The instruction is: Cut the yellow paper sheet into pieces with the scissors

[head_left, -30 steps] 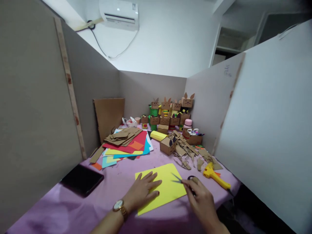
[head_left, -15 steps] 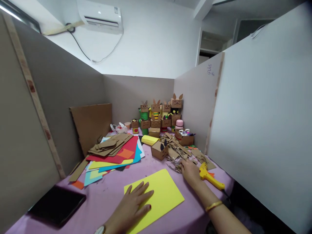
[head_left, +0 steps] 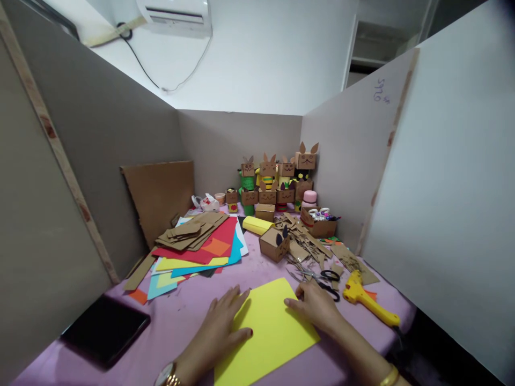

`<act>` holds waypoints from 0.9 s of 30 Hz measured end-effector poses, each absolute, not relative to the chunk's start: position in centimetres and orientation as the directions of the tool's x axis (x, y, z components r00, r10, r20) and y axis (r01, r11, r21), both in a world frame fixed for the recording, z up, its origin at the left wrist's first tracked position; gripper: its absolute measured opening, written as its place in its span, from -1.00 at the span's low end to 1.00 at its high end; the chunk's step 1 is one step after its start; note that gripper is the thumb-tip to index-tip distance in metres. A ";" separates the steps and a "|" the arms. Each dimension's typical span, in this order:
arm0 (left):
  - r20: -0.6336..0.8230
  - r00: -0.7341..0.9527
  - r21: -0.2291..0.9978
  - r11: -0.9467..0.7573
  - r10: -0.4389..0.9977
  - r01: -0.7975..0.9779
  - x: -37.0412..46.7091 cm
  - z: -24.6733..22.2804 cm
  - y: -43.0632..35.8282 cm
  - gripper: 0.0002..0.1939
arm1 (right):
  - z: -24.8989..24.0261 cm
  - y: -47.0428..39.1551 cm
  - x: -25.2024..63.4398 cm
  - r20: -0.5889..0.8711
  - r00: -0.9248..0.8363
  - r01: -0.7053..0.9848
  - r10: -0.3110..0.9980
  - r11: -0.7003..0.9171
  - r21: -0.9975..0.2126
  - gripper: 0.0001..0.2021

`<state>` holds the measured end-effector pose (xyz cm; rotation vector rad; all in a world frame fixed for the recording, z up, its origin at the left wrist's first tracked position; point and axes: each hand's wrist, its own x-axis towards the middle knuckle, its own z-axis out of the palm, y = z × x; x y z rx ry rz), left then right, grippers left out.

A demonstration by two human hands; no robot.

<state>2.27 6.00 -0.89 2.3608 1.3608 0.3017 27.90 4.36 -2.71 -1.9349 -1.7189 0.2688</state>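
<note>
Head view: purple tablecloth (head_left: 189,311), grey partition walls (head_left: 100,139), air conditioner (head_left: 177,13) overhead.

The scene is evenly and rather softly lit, apparently from overhead, though no lamp is seen. Faint shadows are cast beneath the stack of coloured paper sheets (head_left: 201,252) on the lilac table cover (head_left: 185,316). The grey partition boards (head_left: 80,161) are bowed toward the frame edges by wide-angle distortion. Slight softness is noticed at the lower corners.
</note>
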 end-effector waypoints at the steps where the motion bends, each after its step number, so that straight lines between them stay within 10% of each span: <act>1: -0.019 0.504 0.456 -0.442 0.863 0.773 2.4 -0.8 6.1 -0.26 | -3.0 4.5 27.6 0.189 0.170 0.834 0.967 -0.039 -0.550 -0.81; 10: 0.079 0.416 0.701 -0.347 0.906 0.623 1.8 -1.6 8.1 -0.22 | -3.8 5.7 27.1 0.180 0.094 0.573 0.979 0.095 -0.814 -0.75; 16: 0.055 0.326 0.900 -0.188 0.944 0.394 1.7 -1.4 10.8 -0.80 | -3.5 6.9 27.1 0.188 0.054 0.445 0.981 0.145 -0.884 -0.65; 27: -0.127 0.209 0.981 0.154 0.970 -0.120 1.0 -2.4 11.4 -0.73 | -4.2 8.1 27.2 -0.055 -0.017 -0.121 0.998 -0.057 -0.991 -0.57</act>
